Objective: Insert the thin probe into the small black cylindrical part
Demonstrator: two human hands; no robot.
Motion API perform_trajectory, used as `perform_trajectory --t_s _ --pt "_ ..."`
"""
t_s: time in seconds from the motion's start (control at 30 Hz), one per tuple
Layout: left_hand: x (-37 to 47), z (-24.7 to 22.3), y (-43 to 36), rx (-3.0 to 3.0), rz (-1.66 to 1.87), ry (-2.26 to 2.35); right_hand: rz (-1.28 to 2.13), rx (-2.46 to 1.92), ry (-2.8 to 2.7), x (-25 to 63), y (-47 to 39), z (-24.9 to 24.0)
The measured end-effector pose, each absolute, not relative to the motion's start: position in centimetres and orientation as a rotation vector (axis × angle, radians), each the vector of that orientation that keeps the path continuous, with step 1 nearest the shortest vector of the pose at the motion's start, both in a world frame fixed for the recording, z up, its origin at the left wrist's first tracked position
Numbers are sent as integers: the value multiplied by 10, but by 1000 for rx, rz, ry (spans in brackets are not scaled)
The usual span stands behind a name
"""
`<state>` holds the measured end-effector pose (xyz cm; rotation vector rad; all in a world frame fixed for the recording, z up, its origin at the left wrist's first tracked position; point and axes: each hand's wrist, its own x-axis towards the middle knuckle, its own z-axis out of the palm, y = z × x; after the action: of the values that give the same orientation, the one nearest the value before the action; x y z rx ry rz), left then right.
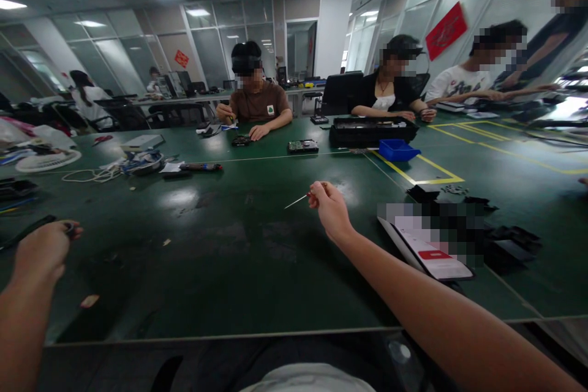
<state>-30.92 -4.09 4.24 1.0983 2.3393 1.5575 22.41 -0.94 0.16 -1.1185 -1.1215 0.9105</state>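
Note:
My right hand (329, 207), above the middle of the green table (197, 282), is closed around a small screwdriver (298, 201). Its thin metal shaft points left and slightly down; my fingers hide most of the reddish handle. At the left edge, my left hand (41, 254) is closed on a long dark object (30, 231). A rounded, ring-like dark part shows at the fingers, and the rest runs out to the left. Its exact kind is unclear. Between my hands lie small pale scraps, including a larger scrap (90, 301) near the front edge.
Right of my forearm lie a white-and-red packet (434, 254) and black plastic parts (509, 248). Farther back are a blue bin (399, 150), a black tray (374, 133) and a hard drive (303, 146). Cables (103, 173) lie left. Several people sit around.

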Motion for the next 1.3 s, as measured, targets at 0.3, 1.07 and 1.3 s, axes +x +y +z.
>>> perform_trajectory --t_s 0.3,1.07,1.3 --pt "-160 54 -2 1715 1097 2011 843 -1171 -1281 225 -7 -1" --pt "22 -18 8 2112 832 1346 888 -1070 -1174 226 -6 1" --pt "23 -19 8 2107 860 1338 865 -1088 -1175 227 -7 1"
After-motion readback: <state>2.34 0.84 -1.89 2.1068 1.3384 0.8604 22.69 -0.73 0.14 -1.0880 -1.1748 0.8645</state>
